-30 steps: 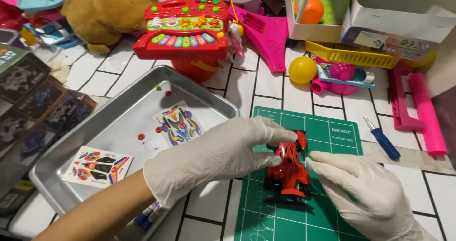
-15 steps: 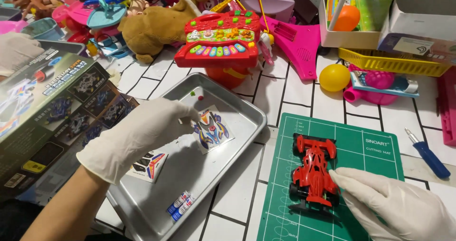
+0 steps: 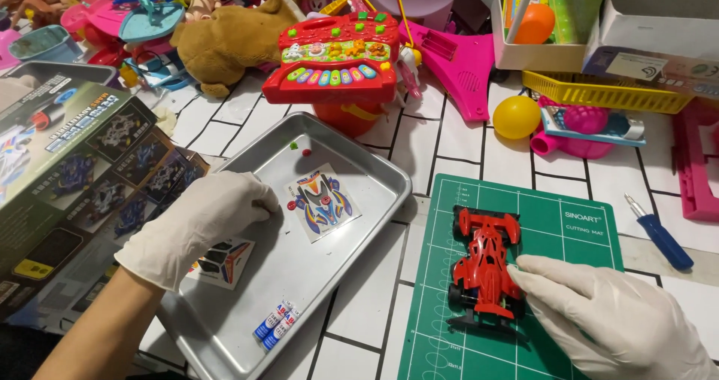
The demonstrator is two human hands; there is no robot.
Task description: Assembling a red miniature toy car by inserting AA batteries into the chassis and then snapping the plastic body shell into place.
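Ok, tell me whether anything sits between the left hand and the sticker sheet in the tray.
Nothing visible does. The left hand is over the metal tray, and the sticker sheet lies flat just beside its fingertips, with only a small red piece on the bare tray floor between them.

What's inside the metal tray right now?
In the metal tray: a car sticker sheet, two small batteries, tiny red and green bits, and a second sticker sheet, partly hidden under the left hand.

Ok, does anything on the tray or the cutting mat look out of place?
Nothing looks damaged. The sticker sheet lies askew in the metal tray, with tiny red and green bits loose near it. The red toy car sits upright.
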